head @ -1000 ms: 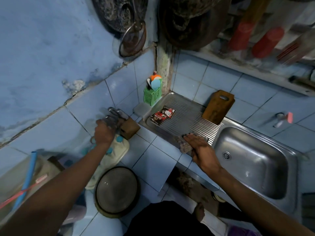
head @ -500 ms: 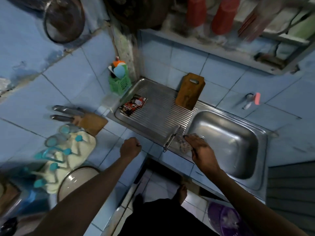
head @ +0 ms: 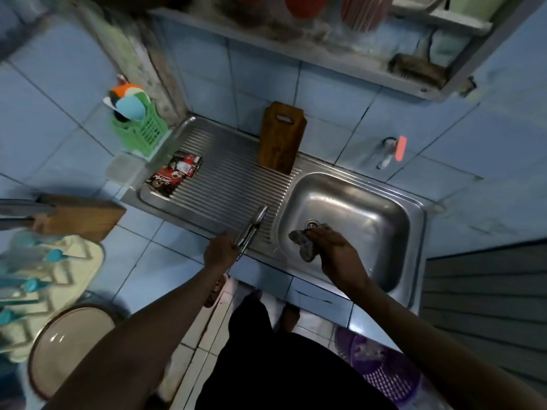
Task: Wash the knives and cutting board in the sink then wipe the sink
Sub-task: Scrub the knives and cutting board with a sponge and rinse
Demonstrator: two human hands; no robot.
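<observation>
Starting the wash, by the look of it: left hand (head: 220,250) grips what looks like knives (head: 251,229) on the drainboard at frame centre, right hand (head: 334,247) clutches a rag (head: 305,245) in the sink (head: 370,220). Cutting board (head: 281,137) leans at the wall, upper centre, untouched. No water visible; board and wipe-down remain.

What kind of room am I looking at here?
Most likely a small home kitchen: a stainless steel sink with a ribbed draining board, a brown wooden cutting board leaning on the blue tiled wall, and a green plastic utensil basket.
</observation>
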